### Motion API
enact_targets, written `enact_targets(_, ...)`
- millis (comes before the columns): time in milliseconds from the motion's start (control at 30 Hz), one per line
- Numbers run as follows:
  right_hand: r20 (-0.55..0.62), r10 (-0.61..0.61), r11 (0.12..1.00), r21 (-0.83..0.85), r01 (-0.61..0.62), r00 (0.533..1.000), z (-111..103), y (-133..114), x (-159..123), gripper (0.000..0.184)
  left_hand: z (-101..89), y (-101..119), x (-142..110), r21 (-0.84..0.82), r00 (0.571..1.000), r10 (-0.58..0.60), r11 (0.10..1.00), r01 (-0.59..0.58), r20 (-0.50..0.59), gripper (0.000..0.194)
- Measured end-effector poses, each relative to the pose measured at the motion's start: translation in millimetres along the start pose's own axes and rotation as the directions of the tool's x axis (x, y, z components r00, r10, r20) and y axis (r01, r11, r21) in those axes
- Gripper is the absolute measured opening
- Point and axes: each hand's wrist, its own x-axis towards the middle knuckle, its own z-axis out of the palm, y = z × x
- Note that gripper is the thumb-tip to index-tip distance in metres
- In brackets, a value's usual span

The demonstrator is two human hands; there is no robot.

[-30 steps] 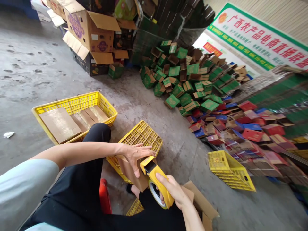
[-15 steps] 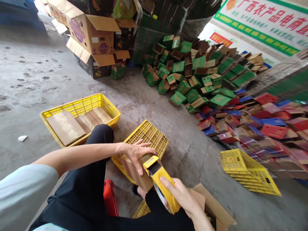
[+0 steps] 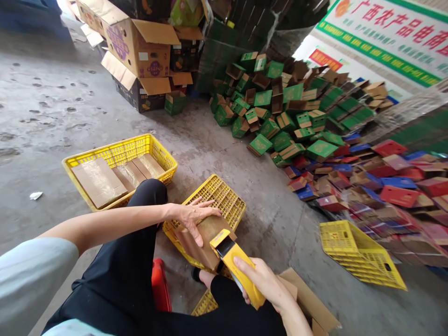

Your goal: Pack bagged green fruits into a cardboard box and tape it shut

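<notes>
A brown cardboard box [image 3: 199, 249] rests on an upturned yellow plastic crate [image 3: 224, 196] in front of my knees. My left hand [image 3: 196, 218] lies on top of the box with its fingers spread, steadying nothing else. My right hand [image 3: 257, 277] is wrapped round the handle of a yellow tape dispenser [image 3: 241, 270]. The dispenser's front end is at the near right edge of the box top. Whether its tip touches the cardboard I cannot tell. Part of the crate is hidden behind the box and my hand.
On the left, a yellow basket [image 3: 79, 179] holds taped boxes [image 3: 100, 182]. An open carton [image 3: 311, 298] stands by my right leg, a red object [image 3: 161, 284] between my legs. Another yellow crate [image 3: 360, 256] lies to the right. Green boxes [image 3: 261, 144] and red boxes [image 3: 399, 196] are heaped behind.
The tape dispenser has shifted slightly right and down, off the box top toward its near edge. My left hand has moved slightly left, and more of the box top shows.
</notes>
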Motion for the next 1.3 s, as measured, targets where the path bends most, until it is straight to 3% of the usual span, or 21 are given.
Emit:
enact_targets(167, 0.018, 0.008, 1.000, 0.013, -0.008, 1.000, -1.4, 0.5, 7.5, 0.066, -2.3, 1.9, -5.2, 0.070, 0.999, 0.042, 0.997, -0.040, -0.031, 0.127)
enact_targets(267, 0.008, 0.009, 1.000, 0.017, -0.009, 1.000, 2.2, -0.1, 11.8, 0.068, -0.2, 5.7, -14.4, 0.217, 0.987, 0.138, 0.969, -0.118, -0.078, 0.111)
enact_targets(367, 0.001, 0.003, 0.999, 0.045, -0.003, 1.000, 6.5, -3.2, 15.9, 0.068, 10.1, 13.1, -25.4, 0.353, 0.960, 0.270, 0.907, -0.230, -0.068, 0.094)
enact_targets(433, 0.001, -0.013, 0.998, 0.056, 0.013, 1.000, 7.7, -4.5, 17.9, 0.067, 20.5, 18.3, -30.3, 0.400, 0.949, 0.310, 0.877, -0.265, -0.052, 0.099)
enact_targets(533, 0.015, -0.032, 0.998, 0.062, 0.031, 0.999, 7.6, -2.3, 19.3, 0.065, 35.1, 21.9, -31.8, 0.441, 0.952, 0.302, 0.861, -0.253, -0.044, 0.112)
enact_targets(667, 0.001, -0.052, 0.996, 0.071, 0.051, 0.999, 9.0, 5.2, 18.1, 0.064, 42.9, 18.1, -27.1, 0.473, 0.958, 0.282, 0.852, -0.227, -0.049, 0.109)
enact_targets(1033, 0.042, -0.065, 0.989, 0.138, 0.059, 0.997, 6.5, 27.1, -3.5, 0.065, 36.3, 7.1, -20.6, 0.463, 0.954, 0.299, 0.849, -0.254, -0.026, 0.102)
enact_targets(1300, 0.015, -0.047, 0.981, 0.189, 0.044, 0.999, 9.9, 41.1, -10.5, 0.066, 34.5, 14.3, -19.1, 0.442, 0.948, 0.317, 0.853, -0.279, -0.012, 0.104)
